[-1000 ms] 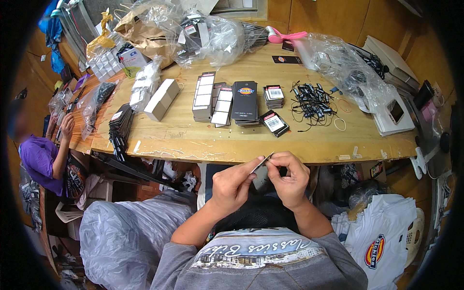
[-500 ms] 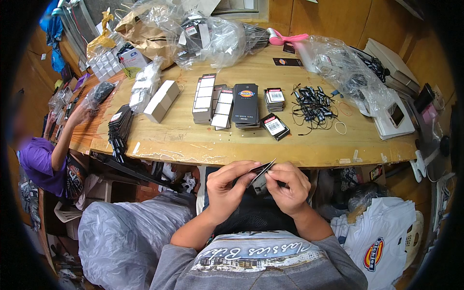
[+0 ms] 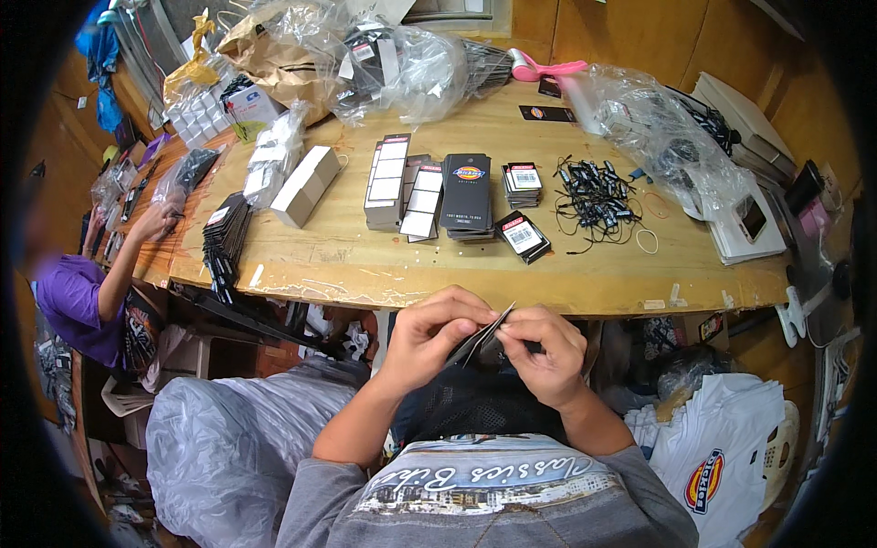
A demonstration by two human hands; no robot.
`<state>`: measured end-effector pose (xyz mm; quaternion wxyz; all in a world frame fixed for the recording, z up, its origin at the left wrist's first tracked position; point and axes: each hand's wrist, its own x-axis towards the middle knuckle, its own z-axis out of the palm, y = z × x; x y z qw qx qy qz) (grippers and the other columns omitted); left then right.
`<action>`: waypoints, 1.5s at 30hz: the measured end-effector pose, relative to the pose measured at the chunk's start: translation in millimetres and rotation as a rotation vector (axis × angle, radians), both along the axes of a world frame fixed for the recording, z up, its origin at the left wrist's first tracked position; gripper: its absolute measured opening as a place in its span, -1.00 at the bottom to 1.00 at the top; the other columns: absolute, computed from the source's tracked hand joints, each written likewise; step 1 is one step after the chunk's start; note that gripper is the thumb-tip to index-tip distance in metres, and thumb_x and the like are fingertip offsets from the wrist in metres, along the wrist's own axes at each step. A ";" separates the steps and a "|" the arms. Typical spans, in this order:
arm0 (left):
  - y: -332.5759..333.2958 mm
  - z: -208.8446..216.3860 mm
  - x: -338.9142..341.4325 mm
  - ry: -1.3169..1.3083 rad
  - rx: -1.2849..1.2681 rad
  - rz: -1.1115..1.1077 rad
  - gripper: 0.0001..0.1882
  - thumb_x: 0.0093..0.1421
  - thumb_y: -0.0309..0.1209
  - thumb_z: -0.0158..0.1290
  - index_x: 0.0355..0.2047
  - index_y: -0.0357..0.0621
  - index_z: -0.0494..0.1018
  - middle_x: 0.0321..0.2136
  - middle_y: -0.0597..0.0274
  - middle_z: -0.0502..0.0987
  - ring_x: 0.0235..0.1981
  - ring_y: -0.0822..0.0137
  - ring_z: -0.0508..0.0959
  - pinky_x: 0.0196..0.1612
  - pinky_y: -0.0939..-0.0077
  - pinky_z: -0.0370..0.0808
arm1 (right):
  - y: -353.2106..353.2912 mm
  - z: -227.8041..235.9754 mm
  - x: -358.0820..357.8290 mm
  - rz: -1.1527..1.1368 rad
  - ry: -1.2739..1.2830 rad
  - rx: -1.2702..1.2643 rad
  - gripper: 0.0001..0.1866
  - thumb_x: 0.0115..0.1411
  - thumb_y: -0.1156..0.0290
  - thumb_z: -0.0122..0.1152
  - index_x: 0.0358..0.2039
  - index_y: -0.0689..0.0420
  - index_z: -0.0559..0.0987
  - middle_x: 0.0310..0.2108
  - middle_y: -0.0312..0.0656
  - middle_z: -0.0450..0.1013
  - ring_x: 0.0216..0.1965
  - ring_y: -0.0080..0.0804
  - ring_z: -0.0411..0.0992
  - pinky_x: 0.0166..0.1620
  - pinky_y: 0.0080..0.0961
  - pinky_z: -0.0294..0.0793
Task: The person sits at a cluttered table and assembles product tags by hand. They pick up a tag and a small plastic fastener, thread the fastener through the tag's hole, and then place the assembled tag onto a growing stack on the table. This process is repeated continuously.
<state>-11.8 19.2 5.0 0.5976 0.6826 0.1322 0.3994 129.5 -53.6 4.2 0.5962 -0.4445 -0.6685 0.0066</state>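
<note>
Loosely fanned and tilted, thin dark cards [image 3: 478, 343] sit between my two hands, just short of the surface [image 3: 365, 275]. My left grip [image 3: 422, 336] pinches them from the left; my right grip [image 3: 550, 354] closes narrowly on their upper edge. Beyond stand a dark tag stack [image 3: 465, 199] and, farther right, tangled black cords [image 3: 596, 203].

Cards [image 3: 479, 342] are before the table [image 3: 365, 281], between left hand [image 3: 426, 338] and right hand [image 3: 550, 352]; on it, tags [image 3: 468, 196] stand between a box [image 3: 311, 186] (left) and cords [image 3: 598, 205].
</note>
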 end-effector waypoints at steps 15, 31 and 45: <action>-2.8 -14.3 9.0 -0.206 -0.289 -0.026 -0.97 -0.07 -0.61 0.00 -0.56 -0.31 0.36 -0.49 0.21 0.37 -0.44 0.49 0.36 -0.35 0.68 0.30 | 0.3 1.7 2.7 0.178 0.213 -0.340 -0.87 -0.16 0.59 0.17 -0.54 0.23 0.41 -0.57 -0.20 0.38 -0.58 -0.43 0.35 -0.50 -0.64 0.31; -1.8 2.3 -18.6 -0.343 -0.256 0.185 -0.93 -0.01 -0.59 -0.04 -0.49 -0.35 0.32 -0.57 0.13 0.40 -0.56 0.40 0.41 -0.40 0.57 0.39 | -8.5 -7.0 31.1 0.607 0.740 -0.591 -0.87 -0.12 0.70 0.10 -0.46 0.33 0.45 -0.43 -0.14 0.37 -0.42 -0.48 0.39 -0.36 -0.68 0.39; -19.2 -1.3 7.4 0.048 0.022 0.202 -0.93 -0.05 -0.61 -0.01 -0.49 -0.35 0.41 -0.54 0.22 0.44 -0.53 0.50 0.42 -0.44 0.70 0.35 | -10.6 1.0 20.3 0.448 0.753 -0.496 -0.91 -0.06 0.68 0.05 -0.46 0.36 0.44 -0.47 -0.14 0.35 -0.51 -0.47 0.41 -0.45 -0.72 0.41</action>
